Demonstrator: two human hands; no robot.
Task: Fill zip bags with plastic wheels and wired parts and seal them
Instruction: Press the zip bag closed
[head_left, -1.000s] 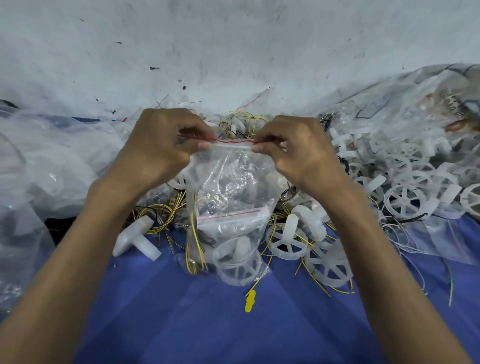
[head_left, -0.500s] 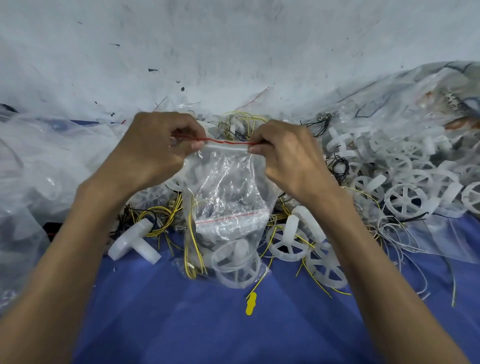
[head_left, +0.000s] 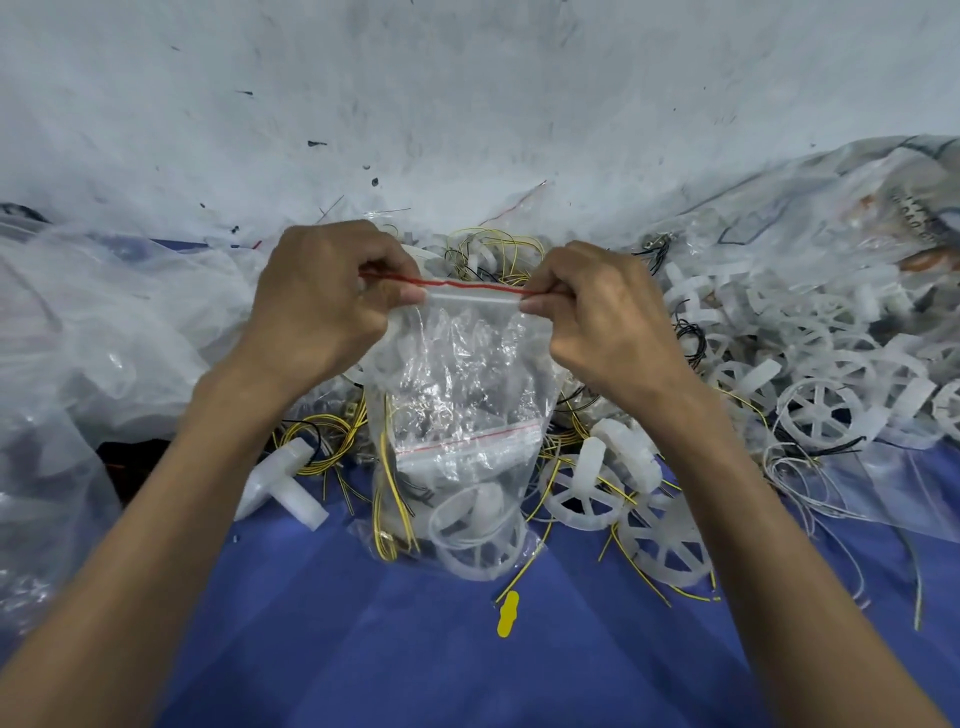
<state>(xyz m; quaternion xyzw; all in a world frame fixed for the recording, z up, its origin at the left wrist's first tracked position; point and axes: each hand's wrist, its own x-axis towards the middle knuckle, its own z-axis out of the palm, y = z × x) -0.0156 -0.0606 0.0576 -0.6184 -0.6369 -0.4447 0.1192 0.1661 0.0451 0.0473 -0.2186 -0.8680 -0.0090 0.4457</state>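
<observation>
A clear, crinkled zip bag (head_left: 457, 374) was held upright at the centre, its base set on the blue cloth (head_left: 415, 649). Its red zip strip (head_left: 452, 285) was stretched taut between two pinches – the left end gripped by the curled thumb and fingers of the left hand (head_left: 322, 306), the right end by those of the right hand (head_left: 608, 322). Inside, a white spoked wheel (head_left: 478, 535) and yellow wires (head_left: 392, 499) could be seen at the bottom. Loose wheels (head_left: 826, 415) were heaped to the right.
</observation>
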